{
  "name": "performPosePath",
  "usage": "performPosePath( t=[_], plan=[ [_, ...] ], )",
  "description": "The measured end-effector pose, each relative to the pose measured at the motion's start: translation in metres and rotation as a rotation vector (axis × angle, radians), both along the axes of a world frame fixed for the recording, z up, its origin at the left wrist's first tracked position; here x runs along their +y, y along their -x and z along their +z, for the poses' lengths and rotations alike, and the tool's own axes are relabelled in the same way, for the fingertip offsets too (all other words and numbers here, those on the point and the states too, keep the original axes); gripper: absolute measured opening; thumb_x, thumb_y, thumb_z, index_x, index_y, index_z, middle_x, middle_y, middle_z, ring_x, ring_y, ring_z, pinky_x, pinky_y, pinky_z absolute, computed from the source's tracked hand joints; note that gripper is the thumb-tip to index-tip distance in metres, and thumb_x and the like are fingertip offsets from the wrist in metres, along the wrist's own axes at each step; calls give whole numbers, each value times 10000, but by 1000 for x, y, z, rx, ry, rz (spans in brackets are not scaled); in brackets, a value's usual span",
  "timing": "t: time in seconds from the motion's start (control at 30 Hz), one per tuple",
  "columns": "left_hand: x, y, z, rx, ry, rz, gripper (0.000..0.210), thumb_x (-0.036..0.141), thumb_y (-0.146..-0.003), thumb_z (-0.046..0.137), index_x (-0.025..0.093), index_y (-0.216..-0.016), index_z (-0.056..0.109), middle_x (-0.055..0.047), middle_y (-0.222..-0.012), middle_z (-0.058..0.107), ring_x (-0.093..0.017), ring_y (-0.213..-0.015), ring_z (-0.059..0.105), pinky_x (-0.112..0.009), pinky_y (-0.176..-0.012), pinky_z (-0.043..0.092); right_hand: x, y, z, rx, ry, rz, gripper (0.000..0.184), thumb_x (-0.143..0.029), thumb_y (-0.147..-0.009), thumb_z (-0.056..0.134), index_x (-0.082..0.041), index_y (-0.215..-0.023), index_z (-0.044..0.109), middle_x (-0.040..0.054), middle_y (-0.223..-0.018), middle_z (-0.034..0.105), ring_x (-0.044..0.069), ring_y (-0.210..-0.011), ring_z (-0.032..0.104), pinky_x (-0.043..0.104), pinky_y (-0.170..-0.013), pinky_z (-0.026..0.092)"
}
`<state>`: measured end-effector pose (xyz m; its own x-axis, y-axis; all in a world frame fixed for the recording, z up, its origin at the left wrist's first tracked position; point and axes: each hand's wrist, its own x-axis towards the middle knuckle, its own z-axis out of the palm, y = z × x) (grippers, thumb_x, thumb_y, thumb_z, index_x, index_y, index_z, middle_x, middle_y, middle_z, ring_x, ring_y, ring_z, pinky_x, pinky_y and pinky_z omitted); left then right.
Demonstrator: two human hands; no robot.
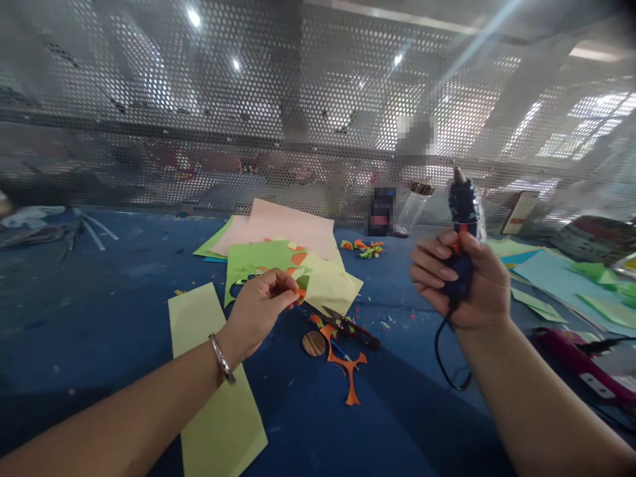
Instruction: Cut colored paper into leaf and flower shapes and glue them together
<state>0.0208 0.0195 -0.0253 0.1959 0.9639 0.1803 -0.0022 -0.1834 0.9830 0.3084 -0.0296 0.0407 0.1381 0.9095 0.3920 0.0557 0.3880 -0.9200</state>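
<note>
Glue gun (463,202), dark blue, metal nozzle, orange trigger: held in the right hand (481,288), raised above the right part of the surface (144,265); long axis near upright, nozzle pointing up with a slight lean to the left, handle downward in the closed fingers, black cord (439,354) leaving its lower end in a loop. Paper piece (302,292), small, orange and green: pinched between thumb and fingertips of the left hand (258,308), at the middle of the view, well apart from the nozzle; its own long axis too small to tell. Bracelet (222,359), silver: on the left wrist. Scissors (350,324): lying aslant on the surface, blades to the upper left, handles to the lower right. Wooden disc (314,343), round: just beside a branching orange offcut (352,371). Paper strip (221,424), pale yellow-green: lying partly under the left forearm, lengthwise away from the wearer. Green sheet (263,258), with cut-outs: beyond the left hand, pink sheets (293,225) behind. Cut scraps (368,248), orange and green: in a small heap farther back.
</note>
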Motion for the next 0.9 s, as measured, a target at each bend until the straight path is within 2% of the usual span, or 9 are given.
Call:
performPosePath(
  t=[0.07, 0.17, 0.23, 0.33, 0.47, 0.6, 0.7, 0.8, 0.9],
  plan=[
    [0, -1, 1, -18, 1, 4, 80, 191, -737, 704, 200, -757, 628, 16, -749, 626, -126, -693, 604, -257, -659, 476, 1, 3, -2, 4, -3, 37, 283, -493, -921, 423, -263, -755, 426, -5, -714, 341, 132, -514, 277, 286, -458, 291],
    [-1, -1, 2, -46, -15, 21, 117, 198, -723, 725, 200, -770, 619, 18, -727, 620, -129, -673, 596, -257, -636, 469, 4, 9, -10, -31, 38, 109, 247, -441, -876, 576, -242, -741, 520, 0, -637, 462, 137, -514, 416, 285, -461, 332],
    [-2, -1, 2, -61, -30, 24, 135, 193, -718, 734, 201, -778, 614, 21, -723, 620, -127, -663, 590, -254, -626, 470, 5, 14, -17, -108, 89, 110, 243, -418, -850, 666, -212, -746, 589, -1, -588, 526, 137, -522, 474, 279, -484, 369],
    [-3, -1, 4, -78, -43, 22, 133, 178, -718, 734, 205, -777, 618, 24, -729, 631, -126, -673, 598, -253, -640, 490, 5, 22, -28, -281, 177, 64, 332, -477, -806, 738, -190, -696, 612, 10, -565, 578, 135, -530, 515, 271, -500, 404],
    [-5, -1, 7, -56, -62, 36, 118, 202, -730, 735, 215, -772, 625, 16, -747, 659, -151, -729, 643, -293, -724, 544, 1, 30, -35, -437, 253, 1, 387, -549, -750, 748, -187, -669, 635, 20, -553, 600, 150, -521, 546, 276, -486, 438],
    [-7, 1, 8, -27, -99, 40, 107, 213, -745, 727, 221, -763, 622, 14, -750, 661, -156, -741, 661, -310, -759, 561, -2, 38, -36, -558, 218, -39, 352, -522, -746, 738, -190, -653, 669, 10, -529, 579, 148, -508, 521, 274, -471, 438],
    [-10, 1, 11, 1, -124, 39, 95, 206, -750, 723, 224, -767, 631, 13, -759, 661, -156, -738, 660, -303, -742, 554, -2, 42, -39, -527, 200, 28, 267, -462, -789, 728, -195, -784, 725, 12, -605, 627, 160, -556, 554, 268, -481, 455],
    [-14, 1, 14, 33, -150, 34, 79, 200, -762, 713, 226, -770, 639, 15, -758, 657, -149, -718, 646, -289, -713, 535, -1, 42, -42, -519, 188, 91, 230, -399, -833, 709, -207, -949, 759, 32, -761, 711, 199, -686, 627, 283, -543, 505],
    [-17, 0, 16, 41, -160, 23, 83, 199, -767, 712, 226, -760, 634, 19, -752, 648, -150, -725, 639, -288, -717, 524, 0, 39, -46, -540, 189, 97, 232, -384, -845, 705, -207, -982, 763, 39, -826, 740, 226, -753, 661, 301, -591, 535]
  ],
)
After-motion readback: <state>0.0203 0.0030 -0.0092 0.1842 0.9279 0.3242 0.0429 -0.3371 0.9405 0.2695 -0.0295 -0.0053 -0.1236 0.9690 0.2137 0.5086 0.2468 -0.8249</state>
